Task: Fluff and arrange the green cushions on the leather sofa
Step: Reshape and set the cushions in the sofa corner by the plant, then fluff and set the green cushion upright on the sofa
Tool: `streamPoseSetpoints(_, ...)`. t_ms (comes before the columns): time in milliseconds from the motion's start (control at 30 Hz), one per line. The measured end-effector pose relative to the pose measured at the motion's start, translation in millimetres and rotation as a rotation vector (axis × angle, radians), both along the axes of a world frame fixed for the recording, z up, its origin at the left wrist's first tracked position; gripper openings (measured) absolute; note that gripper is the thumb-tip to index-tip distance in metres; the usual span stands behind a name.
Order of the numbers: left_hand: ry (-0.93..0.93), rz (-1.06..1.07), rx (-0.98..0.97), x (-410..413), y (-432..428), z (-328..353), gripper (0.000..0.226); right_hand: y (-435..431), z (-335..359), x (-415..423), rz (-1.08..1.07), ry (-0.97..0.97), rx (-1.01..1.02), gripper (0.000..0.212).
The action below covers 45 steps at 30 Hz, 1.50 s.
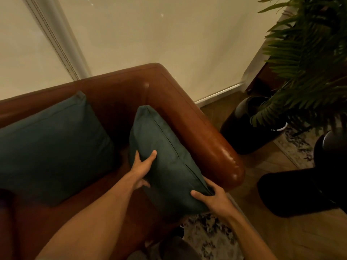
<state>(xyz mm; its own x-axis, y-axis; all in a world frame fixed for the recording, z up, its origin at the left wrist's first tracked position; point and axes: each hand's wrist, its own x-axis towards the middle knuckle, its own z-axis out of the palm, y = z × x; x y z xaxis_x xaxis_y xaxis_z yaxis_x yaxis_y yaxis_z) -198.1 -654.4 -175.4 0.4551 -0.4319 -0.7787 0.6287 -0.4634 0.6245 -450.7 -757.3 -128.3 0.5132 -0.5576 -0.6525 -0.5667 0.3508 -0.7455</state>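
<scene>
A brown leather sofa [189, 117] fills the left and middle of the head view. One green cushion [54, 147] leans against its backrest on the left. A second green cushion [169, 156] stands on edge beside the right armrest, its zip seam facing up. My left hand [142, 166] grips this cushion's left side, thumb on top and fingers underneath. My right hand [212, 197] holds its near lower corner, thumb across the front.
A pale wall with a white pipe [62, 44] rises behind the sofa. To the right stand a dark plant pot [242, 128] with fern fronds [309, 62], a dark round object [293, 192], a patterned rug [212, 239] and wooden floor.
</scene>
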Motion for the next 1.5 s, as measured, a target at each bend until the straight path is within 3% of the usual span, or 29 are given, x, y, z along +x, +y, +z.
streamPoseSetpoints(67,-0.025,-0.014,-0.004,-3,-7,1,0.116,3,-2,7,-0.051,-0.089,0.005,0.043)
streamPoseSetpoints(133,-0.080,0.000,-0.003,-8,-13,2,0.112,7,-5,14,-0.073,-0.148,-0.049,0.030)
streamPoseSetpoints(333,-0.284,0.062,-0.063,2,-21,-1,0.114,-1,-17,51,0.041,-0.219,-0.294,0.034)
streamPoseSetpoints(433,-0.332,0.103,-0.139,9,-21,-2,0.110,-25,-18,69,0.082,-0.197,-0.320,0.036)
streamPoseSetpoints(567,-0.395,-0.004,-0.145,4,-21,0,0.083,-33,-15,64,0.123,-0.124,-0.266,0.068)
streamPoseSetpoints(733,-0.422,-0.126,-0.084,-5,-15,-2,0.087,-33,-14,50,0.212,-0.048,-0.286,0.083)
streamPoseSetpoints(867,-0.413,-0.106,-0.047,-8,-11,5,0.088,-44,4,56,0.363,0.096,-0.392,0.070)
streamPoseSetpoints(1000,-0.403,-0.039,-0.024,-9,6,18,0.081,-49,24,79,0.423,0.168,-0.677,0.066)
streamPoseSetpoints(1233,-0.482,0.076,0.086,12,80,61,0.061,-21,66,158,0.438,-0.023,-0.835,0.035)
streamPoseSetpoints(1500,-0.560,0.319,0.191,83,203,97,0.057,47,88,265,0.740,-0.085,-0.851,0.021)
